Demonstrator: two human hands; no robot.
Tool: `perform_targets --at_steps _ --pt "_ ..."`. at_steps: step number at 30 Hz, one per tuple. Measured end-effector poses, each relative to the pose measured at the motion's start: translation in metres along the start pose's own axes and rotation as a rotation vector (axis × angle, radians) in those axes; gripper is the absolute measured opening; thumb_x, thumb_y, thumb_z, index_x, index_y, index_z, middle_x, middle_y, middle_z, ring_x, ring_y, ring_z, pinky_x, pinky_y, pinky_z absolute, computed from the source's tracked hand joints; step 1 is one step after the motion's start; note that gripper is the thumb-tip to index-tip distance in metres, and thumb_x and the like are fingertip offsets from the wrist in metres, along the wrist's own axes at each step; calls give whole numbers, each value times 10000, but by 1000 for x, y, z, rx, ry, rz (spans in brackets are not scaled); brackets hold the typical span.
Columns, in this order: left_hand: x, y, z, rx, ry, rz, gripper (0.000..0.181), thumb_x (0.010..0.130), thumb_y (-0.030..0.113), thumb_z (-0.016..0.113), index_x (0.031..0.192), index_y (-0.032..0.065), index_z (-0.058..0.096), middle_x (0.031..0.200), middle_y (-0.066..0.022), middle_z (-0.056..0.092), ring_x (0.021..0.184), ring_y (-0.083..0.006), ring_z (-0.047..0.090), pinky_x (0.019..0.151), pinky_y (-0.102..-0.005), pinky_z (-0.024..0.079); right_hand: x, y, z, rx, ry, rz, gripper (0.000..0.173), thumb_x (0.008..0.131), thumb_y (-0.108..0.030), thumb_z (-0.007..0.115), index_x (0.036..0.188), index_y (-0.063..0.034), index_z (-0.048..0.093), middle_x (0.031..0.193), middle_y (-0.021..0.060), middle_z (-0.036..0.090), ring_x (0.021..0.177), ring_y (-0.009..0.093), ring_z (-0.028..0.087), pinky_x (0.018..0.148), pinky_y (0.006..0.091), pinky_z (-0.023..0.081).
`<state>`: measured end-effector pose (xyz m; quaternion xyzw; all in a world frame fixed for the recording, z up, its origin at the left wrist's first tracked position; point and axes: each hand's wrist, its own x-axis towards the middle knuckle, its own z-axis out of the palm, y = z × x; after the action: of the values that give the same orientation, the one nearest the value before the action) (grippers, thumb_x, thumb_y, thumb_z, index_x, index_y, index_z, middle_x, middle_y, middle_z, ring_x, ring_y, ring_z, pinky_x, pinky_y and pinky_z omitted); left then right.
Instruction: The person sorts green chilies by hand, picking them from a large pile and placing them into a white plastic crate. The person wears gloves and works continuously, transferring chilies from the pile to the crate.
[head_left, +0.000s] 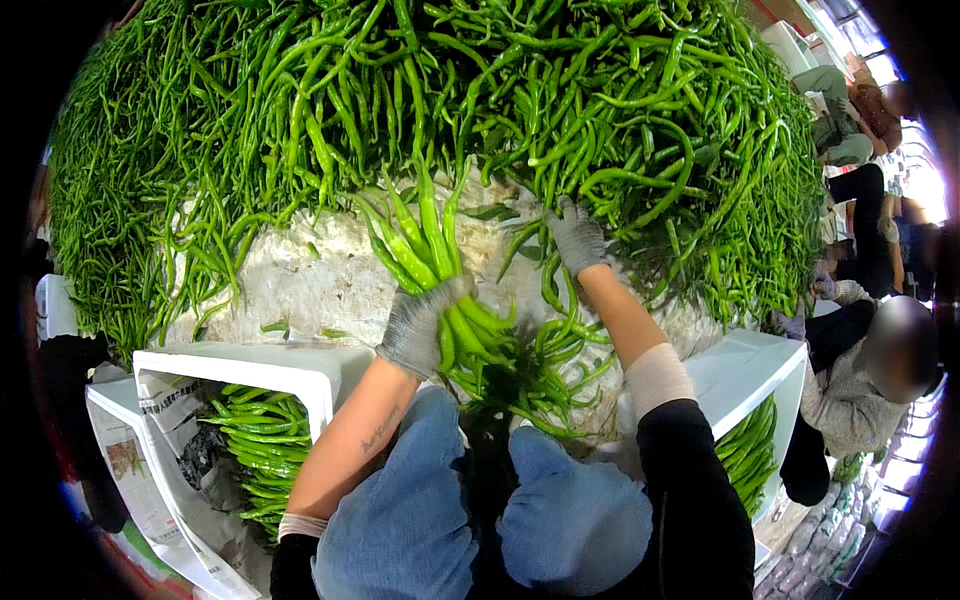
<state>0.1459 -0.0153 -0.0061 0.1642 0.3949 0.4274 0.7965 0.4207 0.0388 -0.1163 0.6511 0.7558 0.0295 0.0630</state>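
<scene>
My left hand (424, 324), in a grey work glove, grips a bunch of long green chili peppers (424, 251) whose upper ends fan out away from me. My right hand (576, 236), gloved the same way, reaches to the lower edge of a large heap of green peppers (420, 82). Its fingers are spread beside a few peppers and leaves, and no pepper shows clearly in its grasp. Between my hands and the heap lies a dirty, pale ground sheet (300, 277). Loose peppers (570, 345) are scattered below my right hand, near my knees.
A white foam box (322, 375) lined with newspaper stands at my left with peppers stacked inside. Another white box (757, 360) at my right also holds peppers. A co-worker (847, 382) sits close on the right, with other people (847, 120) farther along the heap.
</scene>
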Motion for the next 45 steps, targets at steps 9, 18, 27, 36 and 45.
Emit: perform_targets --at_steps 9,18,27,36,45 --pt "-17 3 12 188 -118 143 424 719 75 708 1103 50 531 997 -45 596 950 -159 560 839 -292 451 -41 -92 -132 982 422 -296 233 826 -184 529 1029 -69 536 1001 128 558 913 305 571 754 355 475" --pt "-9 6 5 383 -5 390 421 751 145 702 1109 65 494 1000 -30 559 907 -141 546 809 -286 453 -6 -121 -156 1143 348 -190 343 824 -258 592 1012 24 538 780 98 596 582 130 555 556 252 453" --pt "-9 10 14 15 -40 46 375 715 208 716 1006 32 557 880 -64 601 796 -178 581 734 -309 487 86 -40 -40 1182 155 645 380 856 -245 563 1193 -194 394 836 145 602 651 206 591 540 352 481" --pt "-10 20 -5 -280 -43 -95 556 654 175 733 1140 77 481 884 -72 576 804 -237 589 753 -398 515 -51 -60 -36 902 -4 462 287 819 -276 582 804 4 643 669 134 636 614 269 607 603 365 450" --pt "-15 17 7 -204 -70 -117 507 670 149 715 1113 68 483 824 -68 583 739 -223 592 684 -370 515 -71 -43 -56 578 -298 77 428 828 -159 465 1231 -22 421 979 268 571 907 405 554 765 463 448"
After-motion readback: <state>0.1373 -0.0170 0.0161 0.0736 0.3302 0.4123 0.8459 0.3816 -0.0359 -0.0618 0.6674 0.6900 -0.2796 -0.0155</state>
